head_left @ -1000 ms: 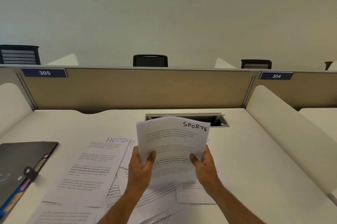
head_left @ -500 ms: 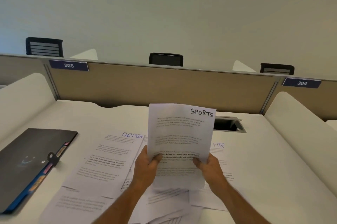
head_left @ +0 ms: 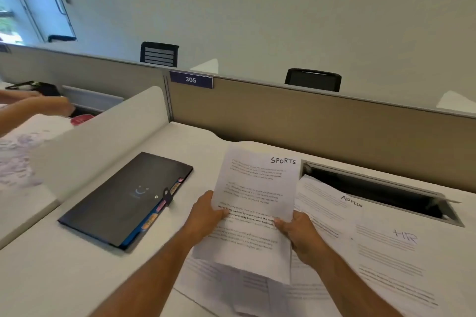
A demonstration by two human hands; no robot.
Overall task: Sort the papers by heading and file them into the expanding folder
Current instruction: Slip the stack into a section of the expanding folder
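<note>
While gripped by left hand (head_left: 206, 216) & right hand (head_left: 298, 235): SPORTS sheet (head_left: 255, 203) upright, heading up, long axis vertical.

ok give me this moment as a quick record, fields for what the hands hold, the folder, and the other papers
held: SPORTS sheet, gripped by left hand and right hand at its sides
folder: black expanding folder, closed, flat on desk, left of the hands
other papers: ADMIN sheet and HR sheet on the desk, to the right
filed yet: no
</note>
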